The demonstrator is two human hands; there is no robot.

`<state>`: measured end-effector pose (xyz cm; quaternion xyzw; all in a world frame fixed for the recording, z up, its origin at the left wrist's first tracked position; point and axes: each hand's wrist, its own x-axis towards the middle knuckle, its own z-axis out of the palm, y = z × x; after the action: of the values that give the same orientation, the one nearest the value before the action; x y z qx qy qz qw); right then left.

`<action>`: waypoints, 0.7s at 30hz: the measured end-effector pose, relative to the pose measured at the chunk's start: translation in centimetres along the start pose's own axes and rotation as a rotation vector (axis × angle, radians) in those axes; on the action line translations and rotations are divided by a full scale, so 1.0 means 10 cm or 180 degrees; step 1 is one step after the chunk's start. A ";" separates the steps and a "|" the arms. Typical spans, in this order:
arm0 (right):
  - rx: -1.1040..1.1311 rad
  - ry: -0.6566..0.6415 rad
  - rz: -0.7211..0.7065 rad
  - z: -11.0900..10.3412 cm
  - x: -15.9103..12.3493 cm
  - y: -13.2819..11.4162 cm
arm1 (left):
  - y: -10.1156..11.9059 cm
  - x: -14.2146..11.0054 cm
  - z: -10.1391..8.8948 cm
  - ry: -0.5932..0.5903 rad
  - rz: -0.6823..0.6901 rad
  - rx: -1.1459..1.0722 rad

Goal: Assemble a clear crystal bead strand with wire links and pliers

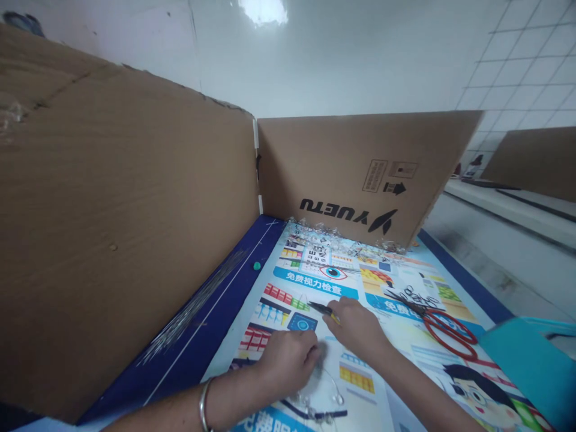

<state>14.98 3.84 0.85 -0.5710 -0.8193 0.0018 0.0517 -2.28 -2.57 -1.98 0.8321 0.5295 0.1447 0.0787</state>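
My right hand (355,327) is closed around a pair of pliers (324,310) with dark pointed jaws and a bit of yellow handle showing. The jaws point left, over the printed sheet. My left hand (290,360), with a silver bangle on its wrist, is closed with its fingers curled in. What it holds, if anything, is hidden. Just below and to its right, a thin wire with clear beads (337,397) lies on the sheet. Red-handled scissors (450,333) rest to the right of my right hand.
Cardboard panels stand on the left (135,228) and at the back (351,174). Clear beaded pieces (342,239) line the back panel's foot. A bundle of thin wires (193,309) lies on the blue strip, near a green bead (257,266). A turquoise object (531,360) stands at right.
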 end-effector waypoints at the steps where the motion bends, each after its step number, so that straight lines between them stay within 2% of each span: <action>1: -0.0025 -0.0010 -0.0001 -0.02 0.00 0.00 | 0.00 0.00 0.00 0.0001 0.0004 -0.0001; 8: -0.0245 0.0008 0.0046 -0.05 0.10 -0.01 | 0.01 0.00 0.00 -0.0011 -0.0006 0.0053; 21: -0.0765 0.0219 -0.0293 0.09 0.12 -0.35 | 0.00 0.01 -0.01 -0.0011 -0.0005 0.0008</action>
<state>11.24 3.81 0.24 -0.5346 -0.8367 -0.1183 0.0110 -2.26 -2.50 -1.90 0.8321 0.5302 0.1425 0.0787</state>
